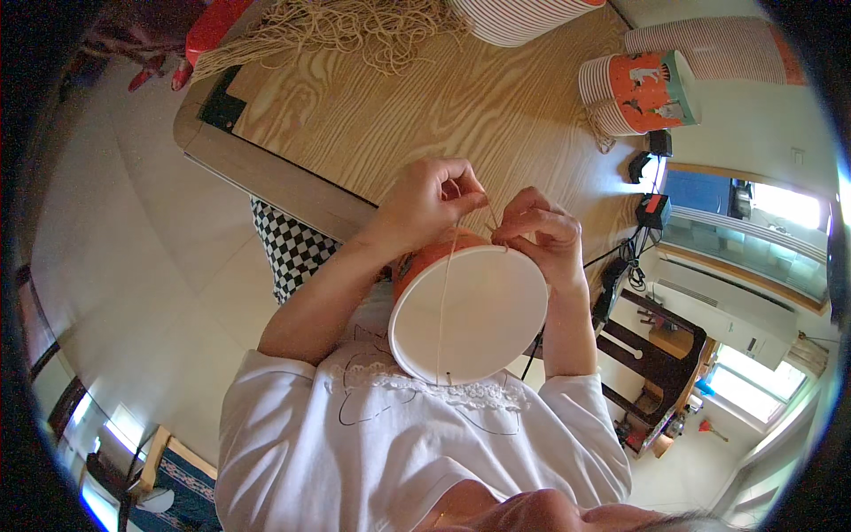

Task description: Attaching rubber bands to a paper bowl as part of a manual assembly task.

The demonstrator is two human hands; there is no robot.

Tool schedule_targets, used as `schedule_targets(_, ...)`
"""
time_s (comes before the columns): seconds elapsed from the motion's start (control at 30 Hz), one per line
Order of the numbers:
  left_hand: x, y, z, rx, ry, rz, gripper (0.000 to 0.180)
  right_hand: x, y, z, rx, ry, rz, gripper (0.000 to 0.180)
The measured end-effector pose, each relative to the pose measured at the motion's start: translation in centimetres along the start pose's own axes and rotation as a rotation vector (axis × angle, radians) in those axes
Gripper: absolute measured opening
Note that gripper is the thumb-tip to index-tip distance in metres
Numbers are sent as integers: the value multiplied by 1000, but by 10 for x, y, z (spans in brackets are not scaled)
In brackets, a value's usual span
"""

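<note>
An orange paper bucket (470, 315) rests against my chest, its wide white-lined mouth tilted up toward me. A thin tan string (443, 297) runs across that mouth from the far rim to a small hole near the close rim. Beyond the far rim, my left hand (430, 202) pinches a length of the string between thumb and forefinger. My right hand (545, 232) is closed at the rim's right side, its fingertips pinching the string where it meets the bucket. Whether there is a knot between the fingers is too small to tell.
A wood-grain table (346, 115) lies ahead, with a heap of tan strings (355, 31) at its far left. Nested paper buckets (643, 93) lie on the right beside black cables (631, 257). Another striped stack (523, 18) stands at the back. A checkered cloth (292, 248) hangs below the edge.
</note>
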State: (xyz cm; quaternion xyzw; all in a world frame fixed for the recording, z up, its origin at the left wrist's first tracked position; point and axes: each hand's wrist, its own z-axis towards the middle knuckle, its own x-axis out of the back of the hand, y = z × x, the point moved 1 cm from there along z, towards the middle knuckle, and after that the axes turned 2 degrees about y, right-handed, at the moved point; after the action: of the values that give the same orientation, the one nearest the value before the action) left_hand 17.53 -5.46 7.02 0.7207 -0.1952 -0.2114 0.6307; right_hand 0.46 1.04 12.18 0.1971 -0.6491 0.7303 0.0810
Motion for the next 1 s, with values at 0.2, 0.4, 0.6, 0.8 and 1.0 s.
schedule_targets(0.2,10,6,-1,-49,-92,41,11,-2,-7,-1,26,-8,-24,11)
schedule_targets(0.4,7,5,-2,-44,-190,-91,11,-1,-10,1,49,-25,-75,12)
schedule_targets(0.6,9,6,0,-42,-213,-87,12,-2,-7,1,21,46,-83,13)
schedule_targets(0.8,3,1,0,-27,-212,-74,12,1,-5,3,109,-11,-128,16)
schedule_targets(1.0,0,-1,0,-64,-211,-11,13,2,-2,1,67,-47,-85,13)
